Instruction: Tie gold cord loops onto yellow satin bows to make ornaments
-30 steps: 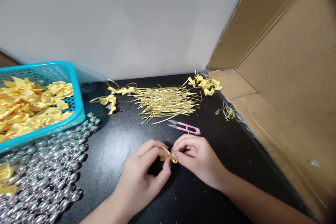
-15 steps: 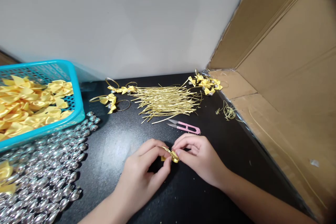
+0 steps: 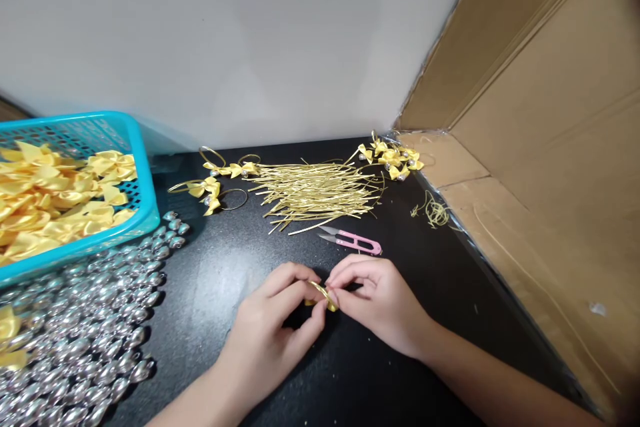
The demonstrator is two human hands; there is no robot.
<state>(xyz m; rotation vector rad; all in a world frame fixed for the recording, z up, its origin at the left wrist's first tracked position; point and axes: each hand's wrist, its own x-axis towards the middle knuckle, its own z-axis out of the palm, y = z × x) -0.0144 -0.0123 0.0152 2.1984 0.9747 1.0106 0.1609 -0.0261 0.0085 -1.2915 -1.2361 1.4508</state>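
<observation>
Two hands are at work on one piece. I find the left hand (image 3: 277, 320) pinching a yellow satin bow (image 3: 332, 306) between thumb and index finger, over the black tabletop (image 3: 215, 273). A curved gold cord (image 3: 320, 289) runs across the bow. The right hand (image 3: 383, 307) has thumb and fingertips drawn together at the cord; whether they grip it or merely touch, I cannot tell. Fingers cover much of the bow.

Just beyond the right hand lie pink-handled thread snips (image 3: 357, 241), blades pointing left. Behind them, a spread of cut gold cords (image 3: 315, 193) sits between two clusters of beaded bows, left (image 3: 214, 187) and right (image 3: 393, 160). A thread tangle (image 3: 437, 212) lies near the cardboard (image 3: 545, 113) on the right. Far left, a turquoise basket (image 3: 146, 173) holds loose yellow bows (image 3: 55, 197); silver beads (image 3: 90, 327) are spread in front of it.

Compared with half a second earlier, I note less yellow showing at the fingertips and the right thumb nearer the cord. The snips remain in place.
</observation>
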